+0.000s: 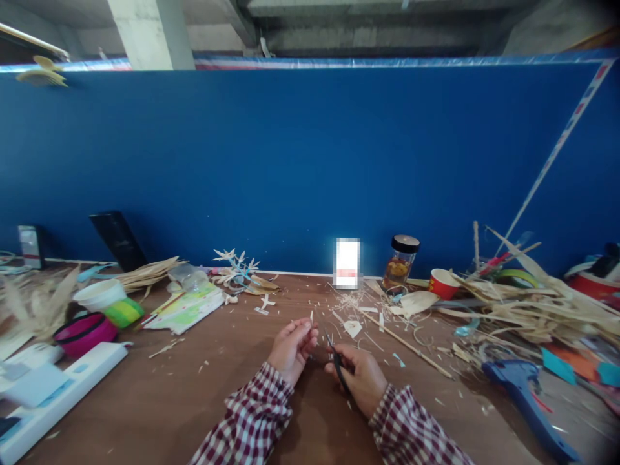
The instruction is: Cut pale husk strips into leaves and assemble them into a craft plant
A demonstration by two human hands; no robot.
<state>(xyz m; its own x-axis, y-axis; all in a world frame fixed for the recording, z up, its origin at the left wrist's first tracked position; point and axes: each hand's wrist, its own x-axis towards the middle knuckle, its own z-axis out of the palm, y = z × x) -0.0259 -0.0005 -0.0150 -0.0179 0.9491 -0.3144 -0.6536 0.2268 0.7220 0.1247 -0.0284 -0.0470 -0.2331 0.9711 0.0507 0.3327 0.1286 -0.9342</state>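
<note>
Between the thumb and fingers of my left hand (293, 349) is a small pale strip (312, 317), its tip pointing up; it looks like a piece of dried husk. My right hand (361, 378) is wrapped round a pair of dark scissors (339, 368). The blades point up and to the left, a short way right of the strip and apart from it. Whether the blades are spread is hard to make out. Pale shavings (351, 298) and a cut husk scrap (352, 328) lie on the brown table (310, 439) just beyond my hands.
At right are a blue glue gun (527, 400), a heap of dried husks (542, 303), a red paper cup (443, 284) and a lidded jar (400, 265). A thin stick (411, 345) lies nearer. At left stand a white power strip (68, 403), a magenta bowl (86, 336) and a husk flower (238, 271).
</note>
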